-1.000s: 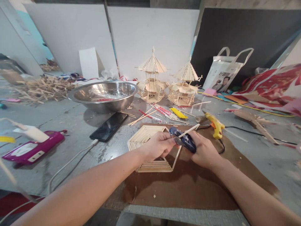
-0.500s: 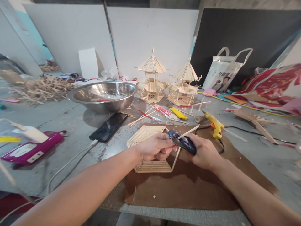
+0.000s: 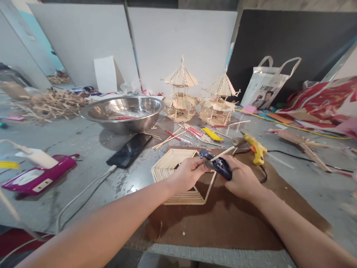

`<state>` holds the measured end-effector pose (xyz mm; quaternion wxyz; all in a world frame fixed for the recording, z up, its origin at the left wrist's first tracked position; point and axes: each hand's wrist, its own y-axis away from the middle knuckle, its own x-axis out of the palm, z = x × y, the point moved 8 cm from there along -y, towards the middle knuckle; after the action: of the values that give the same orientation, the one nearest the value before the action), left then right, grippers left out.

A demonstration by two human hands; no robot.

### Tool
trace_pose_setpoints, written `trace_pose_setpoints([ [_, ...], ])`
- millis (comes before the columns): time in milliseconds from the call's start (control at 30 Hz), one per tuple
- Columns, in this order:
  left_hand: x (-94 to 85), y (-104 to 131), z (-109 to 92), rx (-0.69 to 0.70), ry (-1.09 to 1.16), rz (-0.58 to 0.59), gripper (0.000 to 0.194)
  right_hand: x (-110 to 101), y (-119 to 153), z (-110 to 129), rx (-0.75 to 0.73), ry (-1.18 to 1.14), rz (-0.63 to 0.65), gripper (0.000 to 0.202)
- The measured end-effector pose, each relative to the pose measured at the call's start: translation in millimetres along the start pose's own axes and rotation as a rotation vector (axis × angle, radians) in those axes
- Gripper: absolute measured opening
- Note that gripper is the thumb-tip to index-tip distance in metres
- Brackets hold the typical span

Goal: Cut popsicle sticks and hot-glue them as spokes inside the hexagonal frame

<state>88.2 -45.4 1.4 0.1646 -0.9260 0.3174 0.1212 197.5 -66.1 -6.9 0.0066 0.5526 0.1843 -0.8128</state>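
Observation:
My right hand is wrapped round a dark blue hand tool with a metal head, perhaps a cutter; its exact kind is not clear. A thin wooden stick lies across the tool, its free end pointing up to the right. My left hand is closed on the stick's near end, beside the tool's head; the fingertips are partly hidden. Under both hands a hexagonal frame of pale sticks rests on a brown mat. Its right section is open, with only an outer stick along the edge.
Behind stand two stick pagodas, loose sticks, a yellow utility knife and a steel bowl. A yellow glue gun with its cord lies right. Left are a phone and a purple power strip.
My left hand has shifted and turned slightly, its curled lower fingers now less visible. The stick and blue tool stay almost in place, held close together.

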Motion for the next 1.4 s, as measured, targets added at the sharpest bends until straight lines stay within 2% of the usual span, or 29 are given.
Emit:
trace_pose_setpoints([
  [233,10.7,3,16,-0.219,0.348,0.077,0.033,0,1,0,-0.038,0.002,-0.008,0.046],
  [433,24.1,8,27,-0.397,0.627,0.263,0.028,0,3,2,-0.075,0.046,-0.018,0.041],
  [567,31.3,13,27,-0.446,0.742,0.410,0.025,0,3,3,-0.071,0.089,0.002,0.039],
  [700,31.8,15,26,-0.445,0.769,0.455,0.026,-2,4,7,-0.066,0.100,0.020,0.033],
  [833,29.0,15,27,-0.433,0.729,0.432,0.028,-2,4,9,-0.035,0.084,0.040,0.032],
  [900,25.6,12,28,-0.391,0.658,0.377,0.029,0,4,6,0.007,0.089,0.064,0.032],
  [1000,13.3,3,25,-0.228,0.405,0.192,0.032,2,3,1,0.070,0.116,0.082,0.030],
  [1100,-1.0,0,13,-0.024,0.084,-0.019,0.030,3,2,-4,0.127,0.159,0.066,0.031],
  [1167,-5.1,0,6,0.052,-0.056,-0.082,0.028,3,2,-6,0.142,0.169,0.036,0.034],
  [1300,-4.1,1,1,0.068,-0.142,-0.021,0.027,2,0,0,0.023,0.101,-0.036,0.042],
  [1400,-1.0,1,2,-0.009,-0.063,0.049,0.031,1,1,3,-0.059,0.063,-0.067,0.043],
])
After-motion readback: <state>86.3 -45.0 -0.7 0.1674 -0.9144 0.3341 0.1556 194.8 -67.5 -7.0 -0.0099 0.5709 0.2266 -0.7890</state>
